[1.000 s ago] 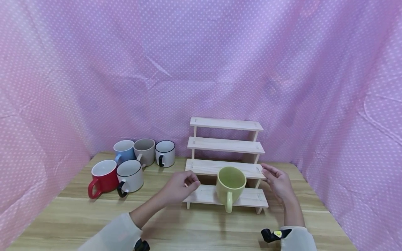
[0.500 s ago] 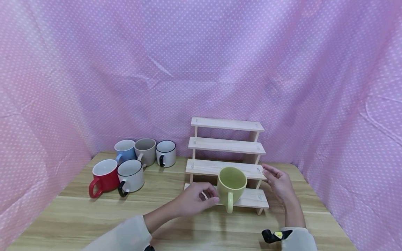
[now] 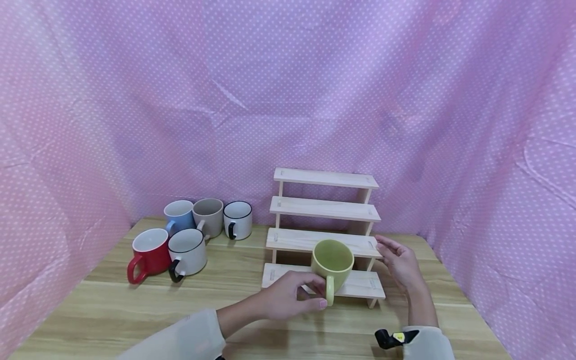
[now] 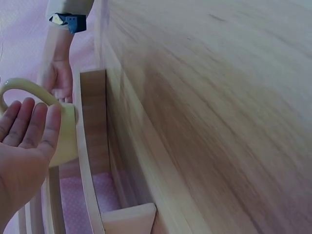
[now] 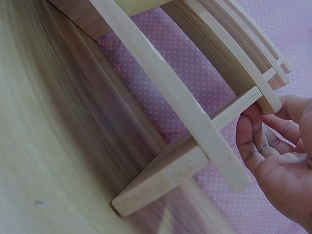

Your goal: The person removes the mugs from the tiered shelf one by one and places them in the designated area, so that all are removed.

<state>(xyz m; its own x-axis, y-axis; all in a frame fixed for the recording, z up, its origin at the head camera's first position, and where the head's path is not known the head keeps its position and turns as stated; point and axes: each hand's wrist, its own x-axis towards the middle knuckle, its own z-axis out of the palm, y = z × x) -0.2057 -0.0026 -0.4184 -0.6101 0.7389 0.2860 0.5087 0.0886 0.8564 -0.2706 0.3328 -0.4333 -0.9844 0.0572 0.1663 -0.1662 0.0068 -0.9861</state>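
Observation:
A yellow-green mug (image 3: 334,257) stands upright on the lowest step of a four-step wooden display rack (image 3: 321,239), its handle facing me. My left hand (image 3: 292,295) is at the left of that handle, with its thumb and fingers apart. In the left wrist view, the fingers of the left hand (image 4: 29,141) are fairly straight, in front of the mug (image 4: 66,139); whether they touch it I cannot tell. My right hand (image 3: 402,265) pinches the right end of the second step up. The right wrist view shows the right hand (image 5: 280,156) at the end of this board (image 5: 239,58).
Left of the rack on the wooden table (image 3: 234,325) stand a red mug (image 3: 155,257), a white mug with black handle (image 3: 191,255), a light blue mug (image 3: 180,217), a grey-beige mug (image 3: 209,220) and another white mug (image 3: 238,225). Pink dotted cloth (image 3: 288,100) hangs behind.
My left hand has moved right, from the rack's left side to beside the yellow-green mug's handle. The right hand keeps its place on the rack, and the mugs have not moved.

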